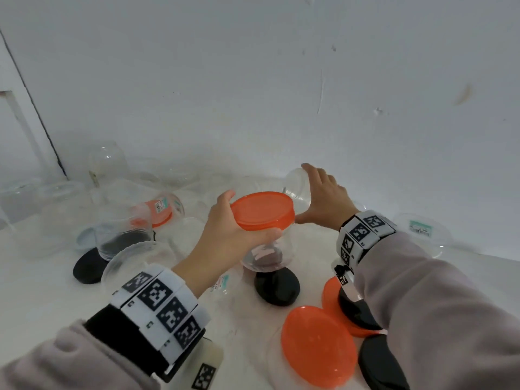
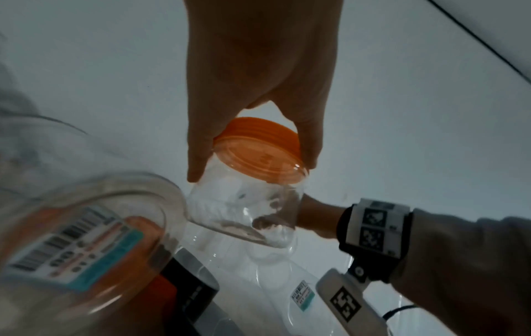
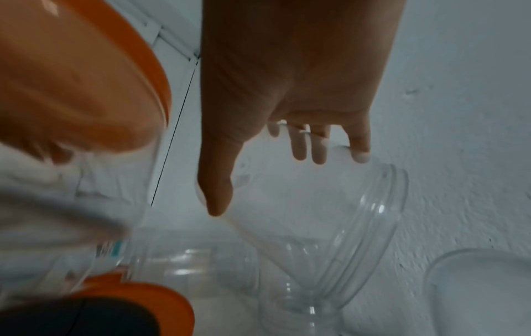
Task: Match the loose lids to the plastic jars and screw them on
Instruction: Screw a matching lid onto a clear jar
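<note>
Left hand [image 1: 225, 235] grips a clear plastic jar [image 1: 267, 254] by its neck, thumb and fingers curled round the rim of the orange lid [image 1: 263, 211] seated on top; jar held upright above the white table [image 1: 33, 291], over a loose black lid [image 1: 277, 287]. From the left wrist view the same orange lid [image 2: 258, 150] sits between thumb and fingers, jar body hanging below. Right hand [image 1: 326, 198] reaches to the far side, fingers curled over a second clear jar [image 1: 298, 190] that has no lid and is tilted; in the right wrist view its threaded open mouth [image 3: 382, 204] points down and to the right, fingertips [image 3: 359, 150] on its wall, thumb along the near side. Near the right forearm lie two loose orange lids [image 1: 318, 347], overlapping, with black lids beside them. To the left, a lidded orange jar [image 1: 157, 212] lies on its side, other clear jars round it, one standing on a black lid [image 1: 90, 266]. White wall [image 1: 253, 80] behind. Both wrists carry marker bands [image 1: 160, 302].
</note>
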`<action>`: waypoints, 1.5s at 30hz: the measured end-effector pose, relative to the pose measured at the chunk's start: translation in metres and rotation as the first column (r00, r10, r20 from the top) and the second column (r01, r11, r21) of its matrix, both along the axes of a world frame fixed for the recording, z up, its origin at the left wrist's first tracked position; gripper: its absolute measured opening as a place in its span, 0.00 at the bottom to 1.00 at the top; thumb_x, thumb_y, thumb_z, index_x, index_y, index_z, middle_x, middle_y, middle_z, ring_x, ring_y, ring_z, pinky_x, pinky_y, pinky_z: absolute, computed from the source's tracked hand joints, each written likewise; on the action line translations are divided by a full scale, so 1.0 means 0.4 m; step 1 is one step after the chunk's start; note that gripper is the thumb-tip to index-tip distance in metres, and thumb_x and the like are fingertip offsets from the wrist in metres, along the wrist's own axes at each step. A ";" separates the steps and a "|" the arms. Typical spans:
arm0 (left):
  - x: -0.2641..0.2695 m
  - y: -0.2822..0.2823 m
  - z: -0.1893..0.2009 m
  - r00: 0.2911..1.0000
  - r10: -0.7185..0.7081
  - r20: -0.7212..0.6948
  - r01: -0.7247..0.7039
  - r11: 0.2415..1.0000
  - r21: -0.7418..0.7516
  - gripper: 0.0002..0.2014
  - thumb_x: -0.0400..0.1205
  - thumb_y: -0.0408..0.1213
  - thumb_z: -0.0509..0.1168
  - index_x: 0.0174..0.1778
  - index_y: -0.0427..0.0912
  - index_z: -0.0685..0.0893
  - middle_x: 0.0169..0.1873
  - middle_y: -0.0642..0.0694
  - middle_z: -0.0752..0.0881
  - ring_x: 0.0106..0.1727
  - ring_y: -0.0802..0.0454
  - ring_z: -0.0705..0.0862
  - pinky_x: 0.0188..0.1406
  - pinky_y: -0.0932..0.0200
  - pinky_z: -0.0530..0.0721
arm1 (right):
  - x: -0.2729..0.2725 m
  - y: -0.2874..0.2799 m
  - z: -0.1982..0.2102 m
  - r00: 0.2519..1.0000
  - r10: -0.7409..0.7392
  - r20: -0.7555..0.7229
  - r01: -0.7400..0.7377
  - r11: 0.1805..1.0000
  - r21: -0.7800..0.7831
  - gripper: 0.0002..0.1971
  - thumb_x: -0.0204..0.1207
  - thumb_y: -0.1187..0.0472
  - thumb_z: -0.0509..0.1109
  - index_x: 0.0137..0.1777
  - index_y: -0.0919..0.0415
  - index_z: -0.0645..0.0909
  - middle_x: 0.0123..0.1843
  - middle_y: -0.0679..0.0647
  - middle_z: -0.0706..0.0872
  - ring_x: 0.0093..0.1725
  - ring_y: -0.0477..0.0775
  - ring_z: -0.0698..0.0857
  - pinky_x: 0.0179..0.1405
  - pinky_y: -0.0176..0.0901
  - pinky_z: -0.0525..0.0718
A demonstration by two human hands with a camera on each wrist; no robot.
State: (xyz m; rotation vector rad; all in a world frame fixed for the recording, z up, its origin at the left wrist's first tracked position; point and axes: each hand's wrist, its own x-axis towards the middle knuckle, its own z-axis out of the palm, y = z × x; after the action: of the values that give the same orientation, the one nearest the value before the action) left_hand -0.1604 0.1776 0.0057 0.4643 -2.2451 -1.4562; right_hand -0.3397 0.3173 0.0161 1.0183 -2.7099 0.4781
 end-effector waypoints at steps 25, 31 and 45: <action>-0.246 0.223 -0.010 0.910 0.018 0.415 0.155 0.912 -0.379 0.51 0.76 0.47 0.75 0.83 0.35 0.47 0.81 0.39 0.57 0.78 0.37 0.63 0.77 0.48 0.64 | 0.108 0.149 0.141 0.952 -0.305 0.030 0.288 0.857 -0.428 0.62 0.60 0.43 0.83 0.85 0.59 0.47 0.76 0.56 0.64 0.73 0.62 0.65 0.67 0.59 0.67; -0.244 0.221 -0.008 0.890 -0.067 0.451 0.252 0.897 -0.363 0.48 0.80 0.42 0.71 0.83 0.32 0.44 0.82 0.37 0.52 0.81 0.43 0.60 0.78 0.50 0.63 | 0.126 0.158 0.140 0.958 -0.276 0.079 0.281 0.847 -0.452 0.61 0.60 0.46 0.84 0.84 0.62 0.48 0.77 0.57 0.64 0.75 0.61 0.64 0.69 0.60 0.69; -0.005 0.165 -0.076 0.775 -0.305 0.553 0.584 0.681 -0.443 0.45 0.77 0.58 0.68 0.84 0.45 0.53 0.78 0.49 0.65 0.76 0.51 0.68 0.73 0.56 0.70 | 0.167 0.196 0.131 0.921 -0.220 0.322 0.351 0.827 -0.439 0.51 0.59 0.44 0.84 0.77 0.63 0.63 0.61 0.49 0.64 0.69 0.58 0.71 0.63 0.54 0.80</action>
State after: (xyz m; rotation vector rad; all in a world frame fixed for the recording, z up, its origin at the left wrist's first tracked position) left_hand -0.1624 0.2436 -0.0245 -0.0074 -3.1965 -0.7563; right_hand -0.2731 0.3957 0.0684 0.4202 -2.6591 1.2324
